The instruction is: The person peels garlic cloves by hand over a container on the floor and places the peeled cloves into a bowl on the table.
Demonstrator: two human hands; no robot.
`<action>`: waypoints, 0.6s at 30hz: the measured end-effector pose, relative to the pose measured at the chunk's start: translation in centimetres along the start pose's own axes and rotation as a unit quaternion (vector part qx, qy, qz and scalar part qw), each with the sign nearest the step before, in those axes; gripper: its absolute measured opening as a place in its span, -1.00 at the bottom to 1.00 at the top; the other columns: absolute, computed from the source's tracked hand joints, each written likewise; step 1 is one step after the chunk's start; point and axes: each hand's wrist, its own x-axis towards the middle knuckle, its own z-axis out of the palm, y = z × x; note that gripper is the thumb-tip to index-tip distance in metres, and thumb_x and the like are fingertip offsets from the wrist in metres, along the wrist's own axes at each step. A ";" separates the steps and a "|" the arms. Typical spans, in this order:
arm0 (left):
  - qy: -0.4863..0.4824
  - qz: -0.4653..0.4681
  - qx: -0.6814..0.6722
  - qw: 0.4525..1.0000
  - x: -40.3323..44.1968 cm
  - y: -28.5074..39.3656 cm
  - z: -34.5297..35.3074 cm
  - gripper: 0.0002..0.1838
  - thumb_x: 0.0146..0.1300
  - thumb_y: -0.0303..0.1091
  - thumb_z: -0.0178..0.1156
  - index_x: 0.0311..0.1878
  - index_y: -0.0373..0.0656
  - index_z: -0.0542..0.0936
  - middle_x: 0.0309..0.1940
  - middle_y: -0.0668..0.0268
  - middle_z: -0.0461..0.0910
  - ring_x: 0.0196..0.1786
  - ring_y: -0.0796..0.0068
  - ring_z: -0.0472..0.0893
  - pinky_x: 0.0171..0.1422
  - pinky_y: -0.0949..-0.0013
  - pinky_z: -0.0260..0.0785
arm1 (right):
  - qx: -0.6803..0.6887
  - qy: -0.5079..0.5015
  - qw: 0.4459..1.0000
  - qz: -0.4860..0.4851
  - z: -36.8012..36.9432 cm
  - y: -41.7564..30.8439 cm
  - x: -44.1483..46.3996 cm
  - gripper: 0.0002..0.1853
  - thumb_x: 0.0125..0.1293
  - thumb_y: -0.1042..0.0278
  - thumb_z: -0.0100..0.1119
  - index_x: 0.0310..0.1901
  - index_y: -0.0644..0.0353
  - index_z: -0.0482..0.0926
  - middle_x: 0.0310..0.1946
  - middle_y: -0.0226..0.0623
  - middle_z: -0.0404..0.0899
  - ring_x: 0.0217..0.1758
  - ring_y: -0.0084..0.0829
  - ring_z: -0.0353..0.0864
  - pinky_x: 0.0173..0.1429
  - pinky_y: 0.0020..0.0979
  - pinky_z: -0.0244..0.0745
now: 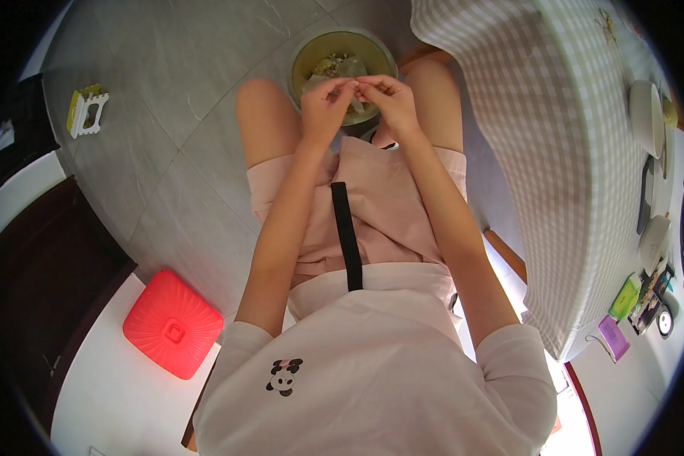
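Note:
My left hand (328, 105) and my right hand (389, 100) meet above a round bin (390, 55) that stands on the floor between my knees. The fingertips of both hands are pinched together around something small and pale, too small to name. Beneath them, inside the bin, lie pale crumpled paper or plastic and yellowish scraps (331, 65). Part of the bin's contents is hidden by my hands.
A table with a checked cloth (539, 152) runs along the right, bearing a white bowl (646, 120) and other items. On the left are a small white-and-yellow stool (88, 111) and a red lidded container (173, 325). A wooden leg (505, 254) stands beside me.

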 end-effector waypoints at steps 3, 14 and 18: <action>-0.003 0.007 -0.005 1.000 0.0 -0.2 -0.1 -0.85 0.03 -0.46 0.11 -0.33 -0.29 0.56 -0.49 0.27 0.57 -0.45 0.62 0.51 -0.35 0.59 0.34 | 0.009 -0.006 1.000 0.000 -0.1 0.1 0.0 -0.83 0.08 0.50 0.09 -0.27 0.34 0.50 -0.38 -0.31 0.52 -0.35 -0.59 0.47 -0.23 -0.61 0.38; 0.000 0.028 0.065 0.997 0.0 0.5 -0.2 -0.86 0.03 -0.46 0.11 -0.35 -0.30 0.56 -0.49 0.24 0.57 -0.45 0.57 0.52 -0.35 0.57 0.34 | 0.010 -0.002 1.000 0.006 0.0 0.1 0.0 -0.83 0.07 0.49 0.10 -0.28 0.34 0.50 -0.37 -0.30 0.52 -0.35 -0.58 0.48 -0.21 -0.60 0.39; -0.011 -0.008 0.049 0.999 0.0 0.5 -0.4 -0.82 0.07 -0.38 0.12 -0.28 -0.26 0.57 -0.46 0.31 0.58 -0.41 0.68 0.47 -0.30 0.60 0.32 | 0.025 -0.008 1.000 0.017 -0.1 0.2 0.1 -0.83 0.08 0.49 0.10 -0.27 0.34 0.50 -0.36 -0.29 0.52 -0.34 -0.57 0.48 -0.21 -0.59 0.40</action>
